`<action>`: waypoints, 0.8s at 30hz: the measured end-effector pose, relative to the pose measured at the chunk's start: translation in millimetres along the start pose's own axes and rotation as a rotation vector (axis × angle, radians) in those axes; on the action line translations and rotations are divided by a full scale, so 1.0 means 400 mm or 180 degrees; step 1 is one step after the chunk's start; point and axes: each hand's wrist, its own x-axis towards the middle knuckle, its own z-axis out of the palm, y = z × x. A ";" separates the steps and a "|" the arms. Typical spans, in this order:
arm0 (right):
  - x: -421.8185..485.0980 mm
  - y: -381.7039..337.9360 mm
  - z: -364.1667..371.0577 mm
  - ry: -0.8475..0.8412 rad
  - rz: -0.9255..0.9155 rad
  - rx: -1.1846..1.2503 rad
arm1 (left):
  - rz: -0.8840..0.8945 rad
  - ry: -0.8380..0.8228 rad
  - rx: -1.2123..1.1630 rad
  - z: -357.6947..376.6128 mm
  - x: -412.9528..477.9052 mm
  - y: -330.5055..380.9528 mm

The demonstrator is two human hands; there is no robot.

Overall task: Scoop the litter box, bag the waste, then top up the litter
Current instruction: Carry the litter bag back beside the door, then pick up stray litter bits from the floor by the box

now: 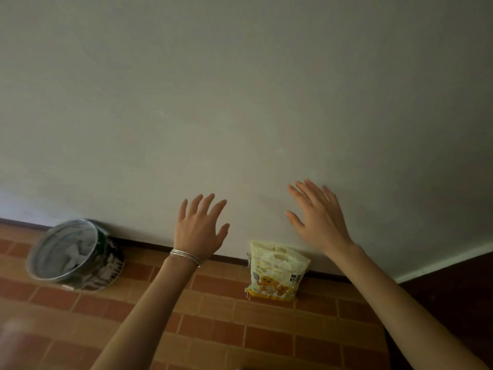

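Both hands empty, fingers spread; litter bag (pixel 276 271) upright at wall, below-between left hand (pixel 198 231) and right hand (pixel 318 222); right nearer.

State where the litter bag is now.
Head view, right of centre: the litter bag stands on the brick floor against the wall, right of the bin.

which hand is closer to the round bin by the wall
Left. The left hand is raised to the right of the bin; the right hand is farther right, beyond the yellow litter bag.
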 end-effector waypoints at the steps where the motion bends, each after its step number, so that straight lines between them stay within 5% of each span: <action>1: 0.009 -0.027 -0.045 0.0019 -0.0077 0.0003 | -0.0037 0.0085 -0.0009 -0.058 -0.013 -0.002; 7: 0.008 -0.160 -0.196 0.0150 -0.0435 0.0096 | -0.0263 0.0547 0.0035 -0.278 -0.129 -0.006; 24: -0.026 -0.497 -0.162 -0.0462 -0.2012 0.0626 | -0.2040 0.0266 0.0453 -0.365 -0.573 -0.119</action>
